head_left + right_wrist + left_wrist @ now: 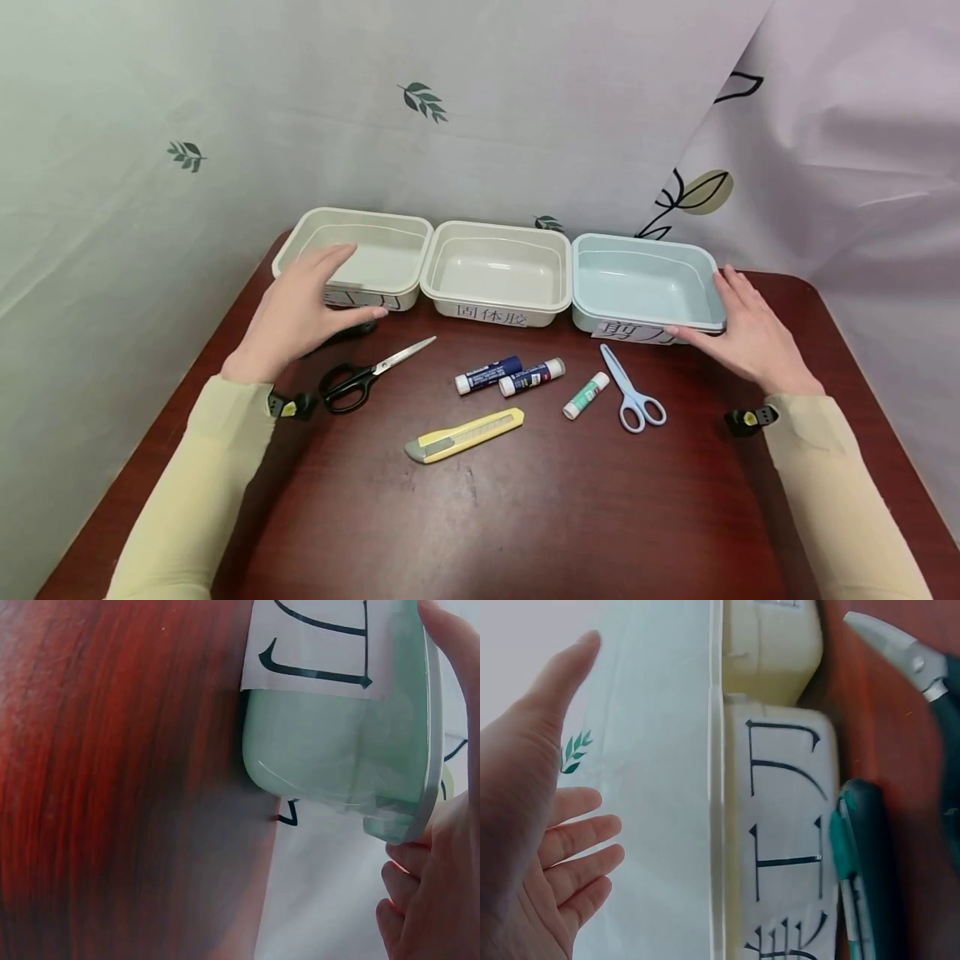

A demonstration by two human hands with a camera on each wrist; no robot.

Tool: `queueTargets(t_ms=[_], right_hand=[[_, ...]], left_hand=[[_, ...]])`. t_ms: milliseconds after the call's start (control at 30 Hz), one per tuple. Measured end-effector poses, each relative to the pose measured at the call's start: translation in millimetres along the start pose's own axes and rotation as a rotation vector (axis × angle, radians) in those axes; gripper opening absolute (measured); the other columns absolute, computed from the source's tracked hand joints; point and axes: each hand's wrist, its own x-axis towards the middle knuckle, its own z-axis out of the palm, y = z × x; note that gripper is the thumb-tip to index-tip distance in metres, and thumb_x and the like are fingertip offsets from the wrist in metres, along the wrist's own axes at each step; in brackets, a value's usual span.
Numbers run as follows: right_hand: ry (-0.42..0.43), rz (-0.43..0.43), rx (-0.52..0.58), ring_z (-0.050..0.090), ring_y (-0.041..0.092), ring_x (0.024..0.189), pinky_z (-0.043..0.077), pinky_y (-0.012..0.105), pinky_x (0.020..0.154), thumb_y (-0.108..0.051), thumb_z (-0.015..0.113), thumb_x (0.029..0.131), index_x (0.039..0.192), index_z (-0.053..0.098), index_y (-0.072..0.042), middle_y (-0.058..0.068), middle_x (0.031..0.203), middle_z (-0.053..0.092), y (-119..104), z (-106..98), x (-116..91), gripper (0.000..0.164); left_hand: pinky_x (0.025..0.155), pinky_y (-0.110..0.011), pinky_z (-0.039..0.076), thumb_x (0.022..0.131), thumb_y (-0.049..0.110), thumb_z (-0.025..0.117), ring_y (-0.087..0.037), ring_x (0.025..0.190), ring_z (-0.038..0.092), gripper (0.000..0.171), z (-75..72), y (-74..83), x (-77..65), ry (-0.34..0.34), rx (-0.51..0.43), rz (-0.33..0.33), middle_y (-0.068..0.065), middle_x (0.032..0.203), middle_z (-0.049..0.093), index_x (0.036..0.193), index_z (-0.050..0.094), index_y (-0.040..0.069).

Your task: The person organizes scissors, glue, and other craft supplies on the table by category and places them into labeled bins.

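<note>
My left hand [292,312] hovers over the front left part of the left cream bin [378,296], fingers spread and thumb apart; it holds nothing. Beside that bin's labelled front lies a dark utility knife [870,877], partly hidden by the hand in the head view. Black-handled scissors [360,379] lie close by. At the right end of the light blue bin [645,250], my right hand [757,337] touches the rim, its thumb along the front edge and its extended fingers at the side. Blue scissors [626,387] rest in front of this bin.
Between the outer bins stands a middle cream bin [495,300], also labelled. Two dark blue glue sticks [487,375], a green glue stick [585,396] and a yellow utility knife [468,435] lie on the brown table [525,525]. Patterned cloth [525,108] hangs behind.
</note>
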Motion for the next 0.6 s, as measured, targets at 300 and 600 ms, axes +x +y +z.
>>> queueTargets(t_ms=[300,600], right_hand=[[-0.001,-0.005,-0.006,0.010,0.038,0.152,0.012,0.055,0.120,-0.061,0.069,0.088,0.161,0.016,0.002,0.025,0.166,0.012,2,2,1,0.110],[-0.017,-0.013,-0.006,0.010,0.040,0.152,0.010,0.054,0.121,-0.060,0.067,0.090,0.161,0.013,0.001,0.022,0.167,0.009,0,4,4,0.109]], left_hand=[[0.107,-0.052,0.039,0.066,0.061,0.090,-0.032,0.132,0.047,0.103,13.2,5.6,-39.9,-0.058,-0.038,0.007,-0.011,0.143,0.054,0.147,0.053,0.009],[0.108,-0.051,0.039,0.063,0.064,0.090,-0.033,0.132,0.048,0.106,34.0,0.2,-68.3,-0.140,-0.053,-0.020,-0.011,0.142,0.055,0.145,0.053,0.006]])
